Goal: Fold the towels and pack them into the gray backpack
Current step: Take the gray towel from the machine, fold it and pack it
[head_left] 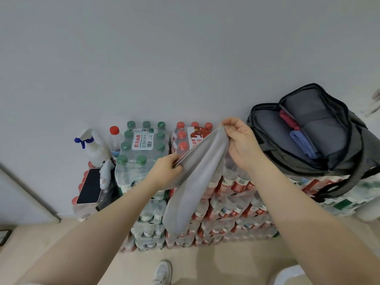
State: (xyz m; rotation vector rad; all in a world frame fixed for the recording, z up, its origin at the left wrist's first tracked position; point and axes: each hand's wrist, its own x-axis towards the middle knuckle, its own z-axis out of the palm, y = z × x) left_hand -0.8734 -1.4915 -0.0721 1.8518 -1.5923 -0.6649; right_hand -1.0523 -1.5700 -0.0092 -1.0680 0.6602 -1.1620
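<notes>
A light grey towel (193, 182) hangs folded in the air in front of stacked water-bottle packs. My left hand (166, 171) pinches its lower-left top corner, and my right hand (240, 138) pinches the upper-right corner, so the top edge slants up to the right. The gray backpack (353, 153) lies unzipped on top of the packs at the right. Inside it I see a red towel (287, 120) and a blue towel (304, 145), both folded.
Shrink-wrapped bottle packs (226, 212) are stacked against the wall. A green-capped pack (141, 149), a spray bottle (92, 147), a single red-capped bottle (115, 140) and a phone (89, 186) sit at the left. My shoe (162, 272) stands on the beige floor.
</notes>
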